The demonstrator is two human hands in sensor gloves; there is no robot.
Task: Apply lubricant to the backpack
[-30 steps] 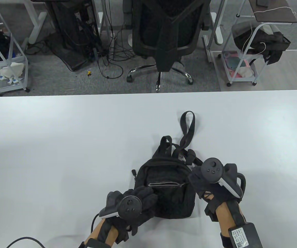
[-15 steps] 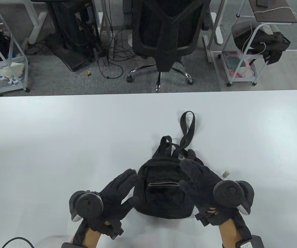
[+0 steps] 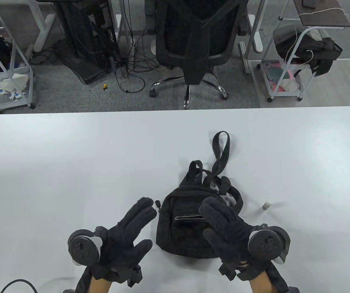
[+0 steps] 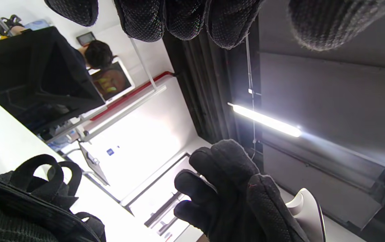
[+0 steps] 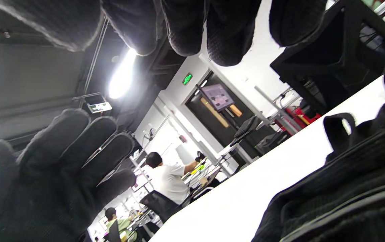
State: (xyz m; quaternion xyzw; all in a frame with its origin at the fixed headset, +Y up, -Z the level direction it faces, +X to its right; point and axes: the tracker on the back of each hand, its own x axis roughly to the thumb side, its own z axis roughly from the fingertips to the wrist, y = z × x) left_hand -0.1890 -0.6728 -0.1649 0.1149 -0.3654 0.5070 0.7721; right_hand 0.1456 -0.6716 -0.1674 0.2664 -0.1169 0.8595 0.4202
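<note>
A small black backpack (image 3: pixel 190 227) lies on the white table (image 3: pixel 71 158), straps pointing away, with a zipped front pocket; it also shows in the left wrist view (image 4: pixel 17 201) and the right wrist view (image 5: pixel 347 188). A small white lubricant tube (image 3: pixel 266 206) lies on the table to the backpack's right. My left hand (image 3: pixel 126 232) is open, fingers spread, left of the backpack and holds nothing. My right hand (image 3: pixel 226 226) is open, fingers spread, over the backpack's right side and holds nothing. Each wrist view shows the other hand open (image 4: pixel 233 195) (image 5: pixel 51 174).
A black zipper pull (image 3: pixel 157 204) sticks out at the backpack's left. A cable (image 3: pixel 16 285) lies at the table's near left edge. Beyond the far table edge stand an office chair (image 3: pixel 198 45) and wire carts (image 3: pixel 294 61).
Both hands let go of the backpack, turned palm-in and opened with fingers spread, drawing back toward me. The lubricant tube came into view on the table at the right.
</note>
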